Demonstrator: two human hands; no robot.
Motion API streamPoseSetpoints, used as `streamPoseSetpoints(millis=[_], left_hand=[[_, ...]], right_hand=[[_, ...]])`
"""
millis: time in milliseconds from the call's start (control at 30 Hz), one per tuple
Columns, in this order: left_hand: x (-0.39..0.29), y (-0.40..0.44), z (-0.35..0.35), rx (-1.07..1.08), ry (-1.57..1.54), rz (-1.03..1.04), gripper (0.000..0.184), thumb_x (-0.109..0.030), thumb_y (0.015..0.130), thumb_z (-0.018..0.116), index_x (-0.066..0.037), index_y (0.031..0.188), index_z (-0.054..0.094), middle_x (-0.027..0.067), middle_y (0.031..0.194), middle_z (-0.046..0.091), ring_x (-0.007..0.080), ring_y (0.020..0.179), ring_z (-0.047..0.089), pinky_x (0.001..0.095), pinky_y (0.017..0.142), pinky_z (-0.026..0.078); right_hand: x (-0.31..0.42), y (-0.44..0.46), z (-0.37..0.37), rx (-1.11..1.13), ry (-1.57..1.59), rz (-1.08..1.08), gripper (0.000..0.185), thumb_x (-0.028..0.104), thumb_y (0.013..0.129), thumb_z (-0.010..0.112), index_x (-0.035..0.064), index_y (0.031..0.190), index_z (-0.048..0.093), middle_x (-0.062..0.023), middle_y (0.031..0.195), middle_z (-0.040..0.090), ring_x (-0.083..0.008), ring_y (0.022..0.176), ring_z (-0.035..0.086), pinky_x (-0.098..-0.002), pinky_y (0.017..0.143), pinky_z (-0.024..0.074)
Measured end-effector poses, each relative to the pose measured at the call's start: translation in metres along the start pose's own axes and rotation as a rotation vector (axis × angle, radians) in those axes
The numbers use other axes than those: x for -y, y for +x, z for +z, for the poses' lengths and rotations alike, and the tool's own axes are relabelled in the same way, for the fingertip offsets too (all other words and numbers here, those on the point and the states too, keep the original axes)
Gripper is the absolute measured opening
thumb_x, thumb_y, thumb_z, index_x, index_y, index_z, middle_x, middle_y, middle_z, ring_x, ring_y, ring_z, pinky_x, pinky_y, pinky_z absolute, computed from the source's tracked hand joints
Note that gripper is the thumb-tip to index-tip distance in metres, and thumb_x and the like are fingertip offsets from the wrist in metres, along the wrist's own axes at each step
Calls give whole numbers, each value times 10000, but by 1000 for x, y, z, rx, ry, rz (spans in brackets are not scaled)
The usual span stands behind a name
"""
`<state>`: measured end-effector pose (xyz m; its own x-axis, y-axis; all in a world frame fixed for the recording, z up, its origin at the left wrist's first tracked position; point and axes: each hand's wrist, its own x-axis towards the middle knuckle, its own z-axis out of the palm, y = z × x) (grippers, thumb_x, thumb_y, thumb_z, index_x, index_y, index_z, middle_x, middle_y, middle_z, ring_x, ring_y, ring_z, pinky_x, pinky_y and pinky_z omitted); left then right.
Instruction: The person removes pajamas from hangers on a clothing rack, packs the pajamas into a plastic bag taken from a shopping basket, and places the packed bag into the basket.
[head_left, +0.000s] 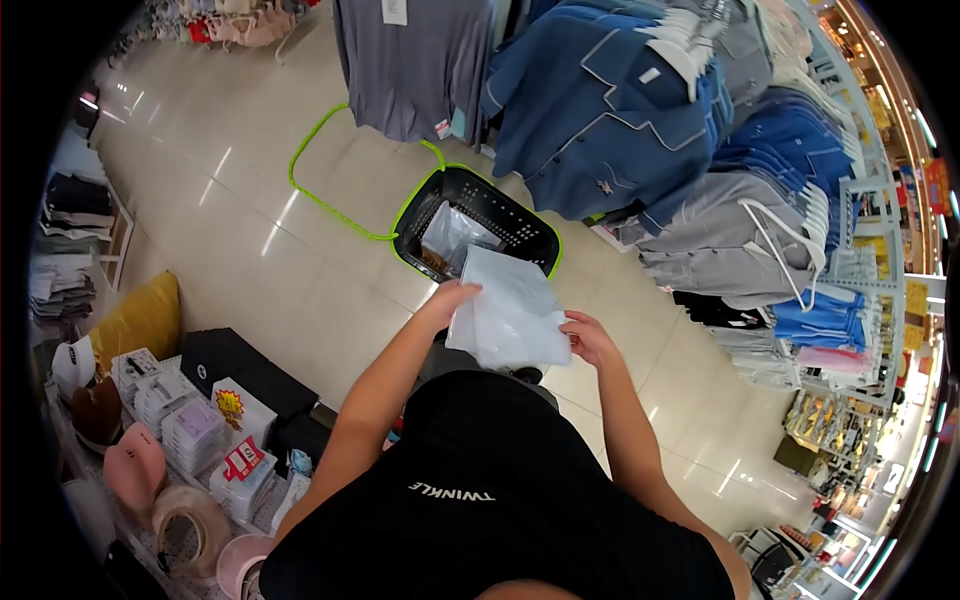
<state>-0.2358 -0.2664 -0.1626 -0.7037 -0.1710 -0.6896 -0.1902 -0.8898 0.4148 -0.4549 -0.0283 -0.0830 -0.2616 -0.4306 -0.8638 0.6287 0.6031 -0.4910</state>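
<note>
Pale, plastic-wrapped flat packages (pixel 510 310) are held in front of my body, overlapping the near edge of a basket. My left hand (pixel 452 300) grips their left edge. At the right edge, the fingers of my right hand (pixel 588 338) pinch the plastic. Below them on the floor stands a black shopping basket (pixel 520 225) with a green rim and a long green handle (pixel 310 140) folded out to the left. Another clear plastic package (pixel 460 232) lies inside the basket, with something brown beside it, partly hidden.
Blue pajama tops (pixel 610 110) and grey garments (pixel 720 240) hang on a rack at the right. A grey garment (pixel 415 60) hangs beyond the basket. At the lower left, a display holds boxed packs (pixel 190 420), hats (pixel 135 465) and a yellow cushion (pixel 140 320).
</note>
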Motion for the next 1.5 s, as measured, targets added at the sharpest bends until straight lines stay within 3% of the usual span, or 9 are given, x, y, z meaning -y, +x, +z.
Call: streamPoseSetpoints(millis=[467, 667, 733, 800, 900, 1033, 1133, 1200, 1500], left_hand=[[7, 67, -90, -388, 255, 122, 256, -204, 906, 600, 34, 997, 630, 96, 859, 651, 189, 771, 632, 331, 698, 505], [17, 121, -119, -93, -184, -275, 595, -412, 950, 548, -12, 1372, 421, 190, 1318, 541, 302, 1192, 551, 414, 1010, 436], [14, 131, -119, -133, 111, -670, 877, -605, 870, 562, -28, 1468, 280, 245, 1478, 339, 382, 1343, 382, 500, 1092, 325], [14, 133, -128, -175, 309, -704, 957, -690, 795, 580, -134, 1503, 253, 255, 1512, 277, 409, 1383, 301, 525, 1113, 267], [19, 138, -182, -410, 331, -615, 880, -666, 788, 599, -97, 1424, 385, 183, 1378, 443, 348, 1198, 478, 485, 990, 401], [-23, 138, -298, -767, 262, -342, 665, -548, 777, 682, -62, 1201, 518, 93, 1082, 485, 228, 966, 474, 422, 838, 440], [-74, 145, -375, -951, 149, -126, 627, -469, 774, 721, -40, 1185, 519, 90, 1069, 474, 207, 949, 468, 381, 815, 449], [-121, 145, -371, -1075, 129, 77, 728, -384, 747, 745, 47, 1266, 471, 36, 756, 480, 177, 619, 449, 323, 506, 371], [-137, 189, -398, -966, -36, 126, 377, -281, 825, 667, -9, 1062, 557, 62, 801, 556, 158, 653, 530, 295, 590, 471]], right_hand=[[24, 112, 68, -255, -145, -38, 468, 95, 793, 694, 13, 1230, 547, -94, 924, 663, -178, 767, 627, -314, 669, 517], [-5, 185, 35, -501, -522, -146, 592, 190, 797, 688, -9, 1322, 496, -149, 1038, 665, -237, 928, 636, -328, 810, 507], [12, 166, 44, -540, -596, -54, 653, 270, 785, 687, -4, 1343, 487, -209, 1179, 626, -291, 1072, 609, -337, 918, 471], [4, 155, 35, -669, -748, -32, 660, 323, 781, 679, 7, 1333, 504, -240, 1262, 581, -322, 1155, 573, -356, 968, 446], [-32, 131, 6, -623, -694, -22, 579, 280, 812, 650, 3, 1305, 531, -214, 1272, 589, -313, 1196, 549, -354, 1011, 412], [-101, 82, -33, -497, -450, 120, 362, 137, 849, 624, 36, 1196, 593, -40, 924, 639, -127, 786, 624, -256, 630, 476], [-124, 34, -31, -493, -234, 331, 305, 128, 875, 590, 50, 1170, 579, -47, 896, 643, -152, 768, 631, -273, 641, 491], [-147, 5, -40, -499, -248, 462, 262, 126, 888, 570, 51, 1138, 578, -51, 882, 642, -159, 739, 634, -279, 627, 499], [-134, -16, -42, -533, -360, 545, 290, 119, 846, 591, 11, 1114, 611, -77, 858, 664, -172, 698, 654, -303, 577, 516]])
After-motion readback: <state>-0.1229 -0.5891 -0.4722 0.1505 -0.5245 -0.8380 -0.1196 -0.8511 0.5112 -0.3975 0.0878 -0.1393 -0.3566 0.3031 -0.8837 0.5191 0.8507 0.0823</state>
